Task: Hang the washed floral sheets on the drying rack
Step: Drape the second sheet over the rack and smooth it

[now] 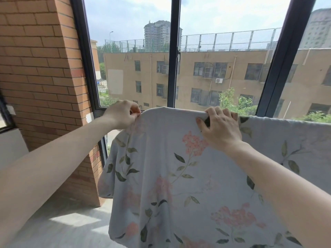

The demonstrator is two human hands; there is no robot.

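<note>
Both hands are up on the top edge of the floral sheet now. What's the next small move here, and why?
Probably draw the left hand further left, pulling the corner it pinches outward. The floral sheet lies draped flat under the right hand, which grips the top fold, but its left end is bunched and sagging in folds near the brick wall. Spreading it should help it dry evenly.

Both my bare arms reach forward and up. My left hand (pixel 123 113) pinches with curled fingers and thumb at its right side. My right hand (pixel 221 128) curls its fingers over the top, thumb pressed below, knuckles toward me
</note>
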